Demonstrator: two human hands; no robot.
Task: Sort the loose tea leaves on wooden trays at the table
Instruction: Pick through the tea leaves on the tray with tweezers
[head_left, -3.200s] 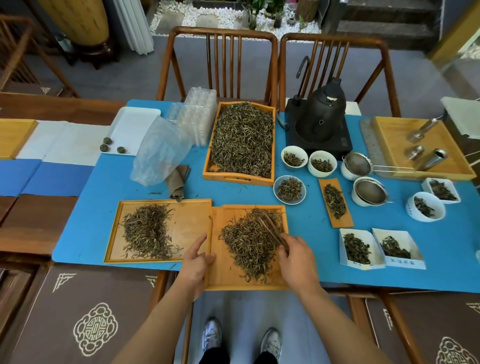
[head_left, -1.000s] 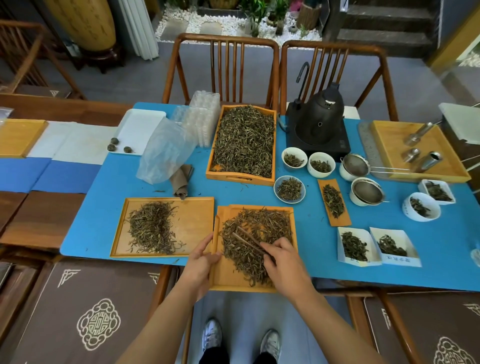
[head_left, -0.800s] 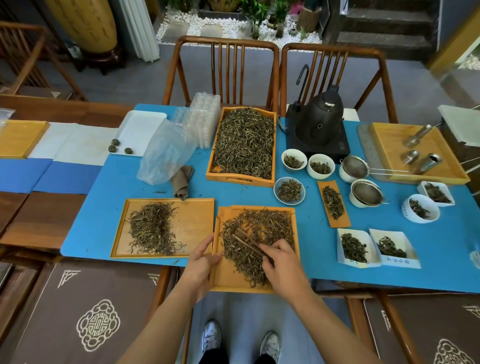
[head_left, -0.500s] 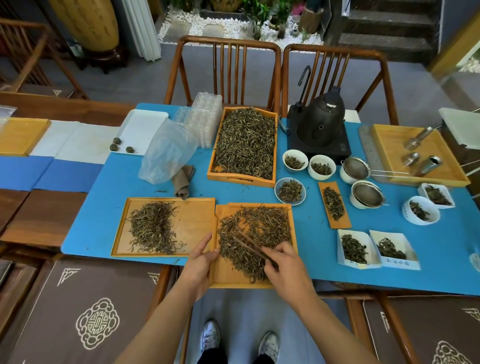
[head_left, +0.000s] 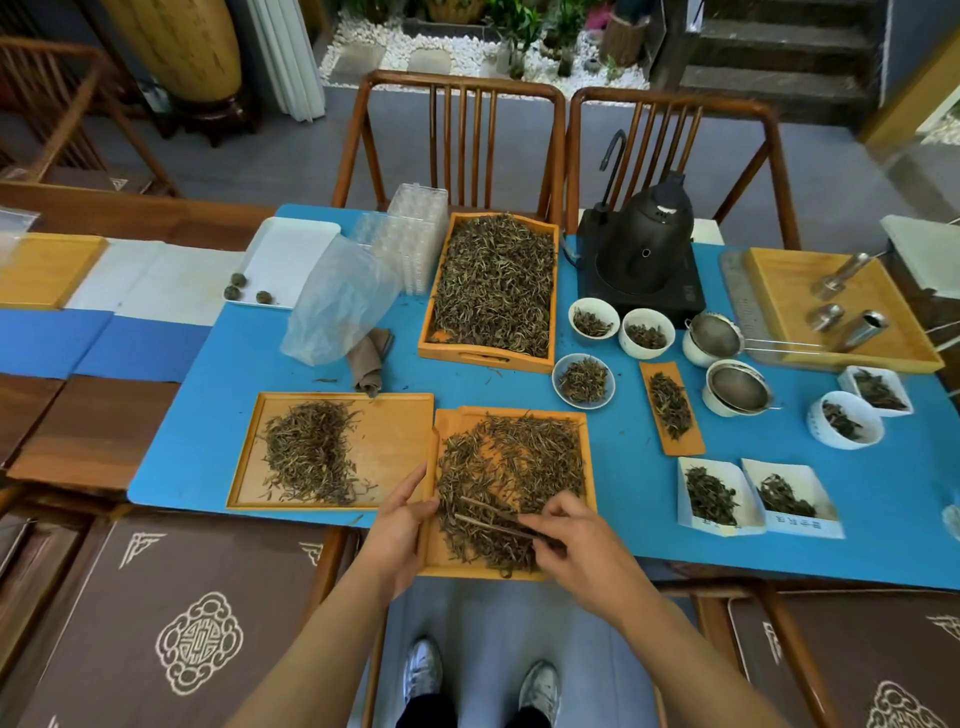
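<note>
Obs: Your right hand (head_left: 576, 540) pinches a pair of wooden tongs (head_left: 493, 519), tips pointing left into the near part of the tea pile (head_left: 511, 478) on the sorting tray (head_left: 589, 467). Your left hand (head_left: 402, 525) grips that tray's left rim, thumb over the edge, fingers under or beside it; the exact curl is hidden.

Change: about three seconds back, the tongs sat at the pile's right side, pointing away from you. Since then they have swung round and come down toward the near-left part of the pile. The leaves, formerly a compact heap, now lie spread across most of the tray with a bare patch showing near the centre. The tray itself has crept left and now touches the left tray (head_left: 395, 452).

Reading: you appear to be raking the pile thin so single leaves can be picked out. No leaf is visibly held between the tong tips; too small to tell for certain.

Positions: the sorted heap (head_left: 309, 457) sits on the left tray's left half, looking unchanged. The bulk tray (head_left: 491, 286) of leaves stands farther back on the blue table (head_left: 218, 374), untouched.

Status: sorting seems mid-course; most leaves remain on the near tray. That tray overhangs the table's near edge, so your left grip matters.
</note>
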